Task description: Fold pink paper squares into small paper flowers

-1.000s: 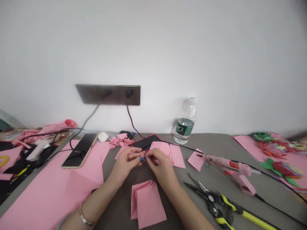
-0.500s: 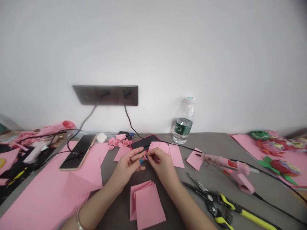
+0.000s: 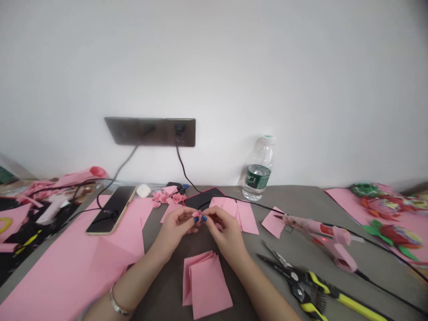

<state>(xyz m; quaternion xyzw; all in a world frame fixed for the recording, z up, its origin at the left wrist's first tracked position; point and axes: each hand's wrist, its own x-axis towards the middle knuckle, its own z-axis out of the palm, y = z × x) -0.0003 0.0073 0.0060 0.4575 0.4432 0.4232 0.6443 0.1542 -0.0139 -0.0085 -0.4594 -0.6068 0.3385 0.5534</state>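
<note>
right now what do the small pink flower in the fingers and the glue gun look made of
The small pink flower looks like folded paper, matte with soft creases, matching the folded pink sheets nearby, though it is too small to be sure. The pink hot glue gun looks like moulded plastic, with a smooth, slightly glossy curved shell.

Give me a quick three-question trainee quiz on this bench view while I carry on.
1. True or false: the left hand and right hand both hold the small pink paper flower.
2. Which wrist wears the silver bangle: A left, B right?
3. What colour is the label on the plastic water bottle?

Key: 1 true; 2 A; 3 green.
</note>
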